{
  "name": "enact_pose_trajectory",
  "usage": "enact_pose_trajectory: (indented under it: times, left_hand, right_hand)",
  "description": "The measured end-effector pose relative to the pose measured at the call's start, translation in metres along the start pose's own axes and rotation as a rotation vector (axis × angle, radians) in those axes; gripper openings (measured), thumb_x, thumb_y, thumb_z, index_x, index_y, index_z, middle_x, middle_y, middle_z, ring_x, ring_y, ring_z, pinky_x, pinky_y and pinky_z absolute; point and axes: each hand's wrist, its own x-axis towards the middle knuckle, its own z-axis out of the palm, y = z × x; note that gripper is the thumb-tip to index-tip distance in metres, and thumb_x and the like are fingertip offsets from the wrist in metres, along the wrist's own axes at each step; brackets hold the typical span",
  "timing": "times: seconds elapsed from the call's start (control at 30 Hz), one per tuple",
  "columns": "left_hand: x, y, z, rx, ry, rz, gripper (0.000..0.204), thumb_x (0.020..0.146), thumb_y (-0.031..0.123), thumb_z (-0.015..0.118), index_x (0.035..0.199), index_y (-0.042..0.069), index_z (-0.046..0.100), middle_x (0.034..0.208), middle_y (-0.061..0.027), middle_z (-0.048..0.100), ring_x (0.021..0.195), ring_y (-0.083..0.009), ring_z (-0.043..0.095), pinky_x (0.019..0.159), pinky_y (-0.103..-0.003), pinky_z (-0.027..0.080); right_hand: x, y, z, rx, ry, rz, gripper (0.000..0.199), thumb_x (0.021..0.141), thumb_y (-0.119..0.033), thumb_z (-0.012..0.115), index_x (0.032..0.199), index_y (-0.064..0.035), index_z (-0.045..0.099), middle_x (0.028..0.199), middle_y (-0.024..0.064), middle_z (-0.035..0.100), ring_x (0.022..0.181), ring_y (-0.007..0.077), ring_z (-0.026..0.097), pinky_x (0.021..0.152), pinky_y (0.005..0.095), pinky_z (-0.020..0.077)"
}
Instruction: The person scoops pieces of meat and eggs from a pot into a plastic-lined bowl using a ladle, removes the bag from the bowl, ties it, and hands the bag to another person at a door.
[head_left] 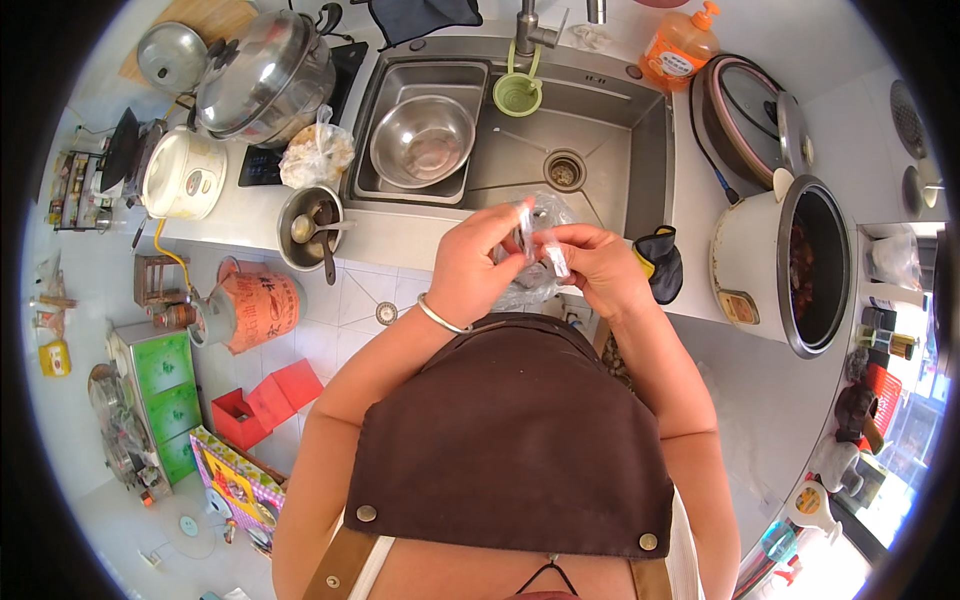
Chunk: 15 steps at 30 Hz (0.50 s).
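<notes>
- The 2 hands are drawn close together before the sink (600, 130).
- Left hand (475, 265): fingers curled, thumb and forefinger nearly meeting, pinching the bag's plastic; a bracelet (442, 315) circles the wrist.
- Right hand (605, 268): fingers bent toward the thumb, gripping the bag's other side.
- The clear bag (530, 292) hangs between and below both hands, at the counter's near edge, above the apron (510, 430).
- A glove (662, 268), black and yellow, lies just right of the right hand.
- 1 steel bowl (423, 135) sits in the left basin.
- A green strainer (518, 97) hangs at the faucet (528, 35).
</notes>
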Motion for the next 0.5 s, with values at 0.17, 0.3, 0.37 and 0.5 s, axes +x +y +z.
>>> enact_pose_trajectory:
  times: [0.17,0.3,0.37,0.5]
  left_hand:
    - [0.005,0.0,0.005,0.061,-0.078,0.09,0.06,0.072,-0.007,0.067,0.129,0.012,0.061,0.095,-0.0062,0.065,0.069,-0.0126,0.057,0.063,-0.026,0.048]
    - [0.003,-0.001,0.006,0.046,-0.006,0.059,0.055,0.072,-0.004,0.068,0.125,0.01,0.063,0.101,-0.0064,0.065,0.073,-0.0136,0.055,0.066,-0.028,0.048]
    - [0.0,0.007,-0.002,0.112,0.028,0.052,0.052,0.072,-0.003,0.068,0.123,0.008,0.064,0.107,-0.0074,0.065,0.08,-0.015,0.058,0.073,-0.031,0.05]
    - [-0.004,-0.007,-0.006,0.143,0.134,0.265,0.059,0.069,0.006,0.077,0.125,0.009,0.062,0.101,-0.0073,0.063,0.088,-0.0221,0.061,0.087,-0.04,0.046]
  right_hand:
    - [0.001,-0.005,0.008,-0.161,-0.038,-0.008,0.023,0.087,-0.012,0.07,0.106,0.0005,0.069,0.092,0.0045,0.07,0.071,0.0062,0.052,0.064,0.0205,0.0429]
    - [-0.002,-0.004,0.009,-0.078,0.022,0.001,0.023,0.087,-0.013,0.07,0.106,0.0005,0.068,0.091,0.0041,0.07,0.071,0.0064,0.051,0.065,0.0214,0.0431]
    - [-0.008,-0.007,0.016,-0.064,0.131,-0.041,0.018,0.088,-0.011,0.067,0.103,-0.0002,0.069,0.082,0.001,0.065,0.07,0.0074,0.049,0.064,0.0224,0.0404]
    - [-0.017,-0.015,0.011,-0.023,0.107,-0.116,0.014,0.089,-0.007,0.063,0.099,-0.0001,0.069,0.084,0.0002,0.065,0.072,0.0082,0.052,0.066,0.0252,0.0425]
